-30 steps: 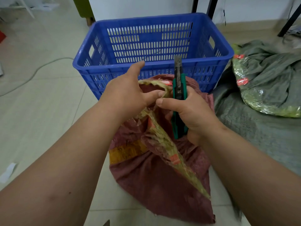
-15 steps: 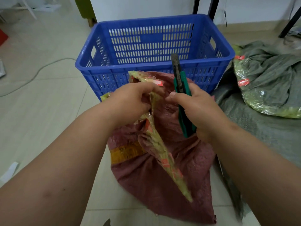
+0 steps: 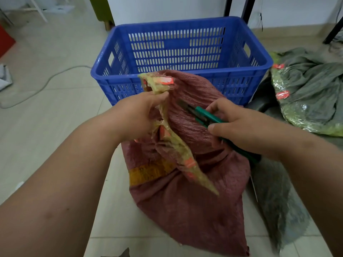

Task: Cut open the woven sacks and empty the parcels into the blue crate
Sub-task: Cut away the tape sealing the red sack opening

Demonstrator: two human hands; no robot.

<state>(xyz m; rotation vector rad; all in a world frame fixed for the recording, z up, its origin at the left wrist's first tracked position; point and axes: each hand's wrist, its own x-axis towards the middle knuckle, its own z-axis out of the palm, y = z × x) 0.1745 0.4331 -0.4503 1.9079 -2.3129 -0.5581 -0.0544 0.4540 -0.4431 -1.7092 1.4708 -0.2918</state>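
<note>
A dark red woven sack (image 3: pixel 189 201) stands on the floor in front of the blue crate (image 3: pixel 178 76). Its top is wound with yellowish tape (image 3: pixel 176 145) that carries orange marks. My left hand (image 3: pixel 137 115) grips the taped neck of the sack and holds it up. My right hand (image 3: pixel 239 125) grips a green utility knife (image 3: pixel 202 115). The knife's dark blade end lies against the sack's upper right side and points left and up. Nothing shows inside the crate from here.
To the right lie grey-green woven sacks (image 3: pixel 311 89), the far one with yellow-green tape and orange labels, and a flat grey one (image 3: pixel 274 197) beside the red sack. A cable (image 3: pixel 46 82) runs over the tiles at left. Dark furniture legs (image 3: pixel 246 8) stand behind the crate.
The knife has tipped from upright to nearly flat, its blade end now against the sack. My left hand has lifted the taped neck higher.
</note>
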